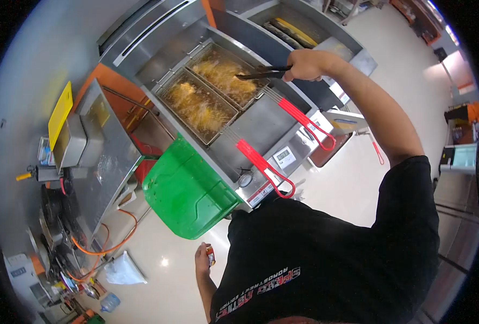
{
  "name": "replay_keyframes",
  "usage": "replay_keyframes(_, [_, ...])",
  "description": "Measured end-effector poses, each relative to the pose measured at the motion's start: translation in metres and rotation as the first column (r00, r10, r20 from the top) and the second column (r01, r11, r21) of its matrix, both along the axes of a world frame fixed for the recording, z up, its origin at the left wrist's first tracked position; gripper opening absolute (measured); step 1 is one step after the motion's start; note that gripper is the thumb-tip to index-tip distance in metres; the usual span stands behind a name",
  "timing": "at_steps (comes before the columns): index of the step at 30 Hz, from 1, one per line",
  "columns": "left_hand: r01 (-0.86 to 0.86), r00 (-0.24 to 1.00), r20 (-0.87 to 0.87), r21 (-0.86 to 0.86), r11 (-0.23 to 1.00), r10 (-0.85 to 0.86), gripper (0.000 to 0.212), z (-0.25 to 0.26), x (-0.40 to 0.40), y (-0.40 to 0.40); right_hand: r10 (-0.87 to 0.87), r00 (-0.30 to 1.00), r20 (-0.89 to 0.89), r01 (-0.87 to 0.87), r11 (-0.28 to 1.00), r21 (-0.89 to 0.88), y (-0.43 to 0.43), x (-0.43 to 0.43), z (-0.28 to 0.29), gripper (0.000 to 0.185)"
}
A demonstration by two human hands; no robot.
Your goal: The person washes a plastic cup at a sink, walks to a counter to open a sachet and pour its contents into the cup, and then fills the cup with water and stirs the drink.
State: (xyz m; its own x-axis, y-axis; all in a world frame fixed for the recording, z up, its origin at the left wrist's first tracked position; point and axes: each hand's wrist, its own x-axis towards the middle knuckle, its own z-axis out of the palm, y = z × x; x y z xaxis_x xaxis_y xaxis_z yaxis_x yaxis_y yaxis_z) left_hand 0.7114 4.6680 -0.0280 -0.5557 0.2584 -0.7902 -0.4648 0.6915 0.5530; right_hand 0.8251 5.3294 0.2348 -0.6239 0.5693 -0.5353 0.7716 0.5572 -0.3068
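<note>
My right hand [306, 65] grips a pair of dark tongs [263, 73] stretched over the far fryer basket [248, 106]. The tongs' tips are at a piece of golden food [243, 84] in the bubbling oil. Beside it, the near wire basket [207, 141] also sits in oil with food frying in it. Each basket's red-coated handle rests out over the fryer front: the near handle [259, 162] and the far handle [302, 117]. Low by my side, my left hand [202, 257] holds a small red packet [210, 255], partly covered by the fingers.
A green bin lid [186, 190] stands against the fryer's left side. A digital timer [284, 157] and a dial thermometer [245, 180] are on the fryer front [255, 137]. Further left stands a steel table [113, 162]; orange hose [101, 251] loops below. Another steel vat [324, 24] adjoins beyond.
</note>
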Motion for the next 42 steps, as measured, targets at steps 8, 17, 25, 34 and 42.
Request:
replay_keyframes(8, [-0.004,0.997,0.083,-0.016,1.0,0.005,0.049,-0.016,0.067,-0.04,0.185,0.962,0.202,-0.187,0.982,-0.009,0.012,-0.052,-0.064,0.042])
replay_keyframes(17, [-0.121,0.993,-0.014,-0.113,0.986,0.12,0.049,-0.01,0.09,-0.05,-0.083,0.972,0.221,0.145,0.949,-0.281,0.029,-0.064,-0.084,0.027])
replay_keyframes(25, [-0.134,0.991,-0.029,-0.101,0.986,0.132,0.051,-0.029,0.088,-0.058,-0.319,0.917,0.239,0.397,0.678,-0.619,0.072,-0.027,-0.072,0.021])
replay_keyframes(34, [-0.106,0.994,0.027,-0.094,0.99,0.109,0.05,-0.046,0.081,-0.057,-0.284,0.936,0.207,0.351,0.79,-0.503,0.052,-0.031,-0.052,0.023])
replay_keyframes(42, [-0.151,0.984,0.07,-0.138,0.979,0.162,0.05,-0.061,0.083,-0.067,0.177,0.907,0.382,-0.209,0.977,0.046,0.012,-0.066,-0.003,0.029])
